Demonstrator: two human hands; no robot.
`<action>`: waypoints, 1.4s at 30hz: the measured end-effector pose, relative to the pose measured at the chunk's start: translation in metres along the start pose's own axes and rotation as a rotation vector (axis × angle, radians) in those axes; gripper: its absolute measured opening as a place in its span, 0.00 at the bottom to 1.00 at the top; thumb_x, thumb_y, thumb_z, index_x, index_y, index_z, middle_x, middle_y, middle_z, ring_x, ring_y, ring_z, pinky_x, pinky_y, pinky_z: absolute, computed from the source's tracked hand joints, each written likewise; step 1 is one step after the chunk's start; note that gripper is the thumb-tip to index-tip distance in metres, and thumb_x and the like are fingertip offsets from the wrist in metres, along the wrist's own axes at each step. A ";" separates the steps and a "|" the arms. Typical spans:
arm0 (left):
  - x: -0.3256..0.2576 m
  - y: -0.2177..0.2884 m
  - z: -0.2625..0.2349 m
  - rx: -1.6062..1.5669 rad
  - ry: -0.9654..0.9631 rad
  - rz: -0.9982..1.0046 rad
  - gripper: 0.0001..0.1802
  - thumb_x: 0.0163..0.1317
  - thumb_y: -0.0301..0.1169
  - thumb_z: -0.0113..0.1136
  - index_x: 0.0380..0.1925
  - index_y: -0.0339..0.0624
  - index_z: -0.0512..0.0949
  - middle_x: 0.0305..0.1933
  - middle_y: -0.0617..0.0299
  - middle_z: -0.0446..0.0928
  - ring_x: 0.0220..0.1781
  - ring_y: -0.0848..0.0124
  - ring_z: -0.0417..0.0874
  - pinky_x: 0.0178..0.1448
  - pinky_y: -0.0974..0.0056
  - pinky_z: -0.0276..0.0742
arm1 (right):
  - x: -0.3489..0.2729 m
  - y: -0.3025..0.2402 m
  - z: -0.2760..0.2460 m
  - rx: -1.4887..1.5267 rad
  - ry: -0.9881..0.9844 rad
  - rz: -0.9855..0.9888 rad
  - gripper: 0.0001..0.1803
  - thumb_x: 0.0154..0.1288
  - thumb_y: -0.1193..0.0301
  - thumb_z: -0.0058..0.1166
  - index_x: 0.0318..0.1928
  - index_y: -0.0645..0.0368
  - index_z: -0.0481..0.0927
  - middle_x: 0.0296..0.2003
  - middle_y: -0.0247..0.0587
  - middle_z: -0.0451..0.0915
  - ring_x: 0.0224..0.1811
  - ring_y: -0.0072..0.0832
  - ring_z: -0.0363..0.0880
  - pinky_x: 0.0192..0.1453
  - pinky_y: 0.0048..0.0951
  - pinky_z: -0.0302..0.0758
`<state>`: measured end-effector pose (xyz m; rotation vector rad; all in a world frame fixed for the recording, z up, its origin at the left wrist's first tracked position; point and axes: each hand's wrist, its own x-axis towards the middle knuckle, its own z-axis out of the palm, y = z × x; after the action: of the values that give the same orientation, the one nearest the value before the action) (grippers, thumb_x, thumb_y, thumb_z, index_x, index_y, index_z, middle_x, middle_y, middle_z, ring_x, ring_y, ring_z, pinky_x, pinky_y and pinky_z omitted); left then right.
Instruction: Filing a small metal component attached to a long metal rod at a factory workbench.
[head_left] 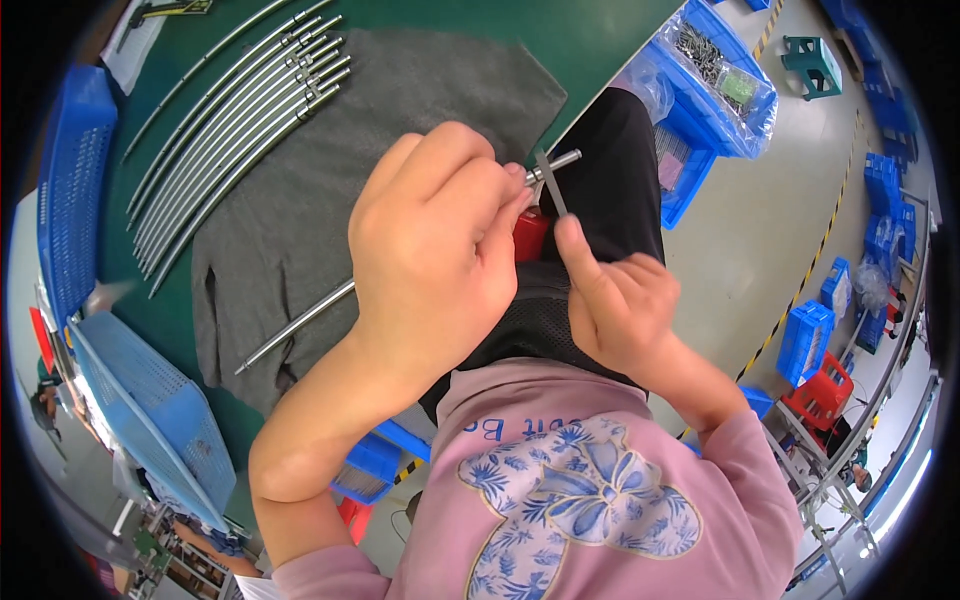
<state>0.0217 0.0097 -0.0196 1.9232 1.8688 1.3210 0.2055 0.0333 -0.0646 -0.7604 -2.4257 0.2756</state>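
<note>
My left hand (pixel 435 240) is closed around a slim metal rod (pixel 297 325). The rod's thin tip points down left over the grey cloth, and its collared end sticks out past my fingers at the upper right. In my right hand (pixel 628 305) is a flat grey metal strip (pixel 554 188), pinched with the thumb lying along it. The strip crosses the rod's collared end and seems to touch it. Several similar metal rods (pixel 228 165) lie side by side on the table at the upper left, collared ends toward the cloth.
Grey cloth (pixel 450 85) covers part of the green table (pixel 440 18). Blue baskets (pixel 150 410) stand along the left side. To the right, a blue bin (pixel 745 130) holds bagged small metal parts. A teal stool (pixel 812 68) and a red stool (pixel 820 390) stand on the floor.
</note>
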 end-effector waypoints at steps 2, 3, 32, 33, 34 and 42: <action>-0.004 0.004 -0.001 -0.009 -0.036 0.010 0.08 0.41 0.17 0.64 0.21 0.38 0.74 0.26 0.60 0.71 0.26 0.61 0.71 0.29 0.60 0.68 | 0.024 0.002 0.000 -0.018 0.139 -0.095 0.35 0.34 0.78 0.54 0.52 0.57 0.82 0.09 0.25 0.53 0.08 0.20 0.55 0.16 0.24 0.56; -0.003 0.001 -0.001 -0.015 -0.018 0.001 0.08 0.41 0.17 0.64 0.20 0.37 0.74 0.26 0.60 0.71 0.26 0.60 0.72 0.29 0.60 0.68 | 0.037 0.001 -0.003 0.004 0.086 -0.082 0.35 0.33 0.78 0.53 0.52 0.56 0.82 0.09 0.25 0.53 0.08 0.19 0.55 0.15 0.23 0.55; -0.001 0.004 -0.007 0.035 -0.067 0.014 0.10 0.42 0.14 0.66 0.20 0.35 0.73 0.25 0.58 0.72 0.25 0.64 0.73 0.28 0.66 0.68 | 0.029 -0.002 -0.031 0.042 -0.158 -0.089 0.31 0.43 0.87 0.55 0.55 0.68 0.77 0.16 0.32 0.71 0.10 0.22 0.62 0.18 0.27 0.58; 0.000 0.002 -0.005 0.020 -0.023 0.012 0.10 0.42 0.14 0.66 0.20 0.35 0.73 0.25 0.58 0.71 0.25 0.64 0.73 0.28 0.66 0.67 | 0.039 -0.002 -0.024 0.071 -0.136 -0.073 0.31 0.44 0.86 0.55 0.55 0.68 0.77 0.17 0.32 0.72 0.11 0.21 0.62 0.18 0.27 0.59; -0.001 0.002 -0.003 0.019 -0.023 0.016 0.10 0.42 0.14 0.66 0.20 0.35 0.73 0.25 0.58 0.71 0.25 0.64 0.73 0.28 0.66 0.67 | 0.043 -0.003 -0.020 0.101 -0.113 -0.058 0.30 0.45 0.86 0.55 0.55 0.68 0.77 0.18 0.33 0.73 0.11 0.21 0.63 0.18 0.27 0.59; -0.002 0.002 -0.005 0.015 -0.038 0.011 0.10 0.42 0.14 0.66 0.20 0.35 0.73 0.24 0.59 0.71 0.25 0.64 0.73 0.29 0.66 0.67 | 0.032 -0.007 -0.001 0.085 0.123 -0.035 0.33 0.34 0.81 0.54 0.51 0.60 0.82 0.09 0.25 0.52 0.08 0.19 0.52 0.15 0.23 0.53</action>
<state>0.0203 0.0046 -0.0159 1.9548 1.8585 1.2684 0.1813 0.0456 -0.0469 -0.6772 -2.2934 0.3072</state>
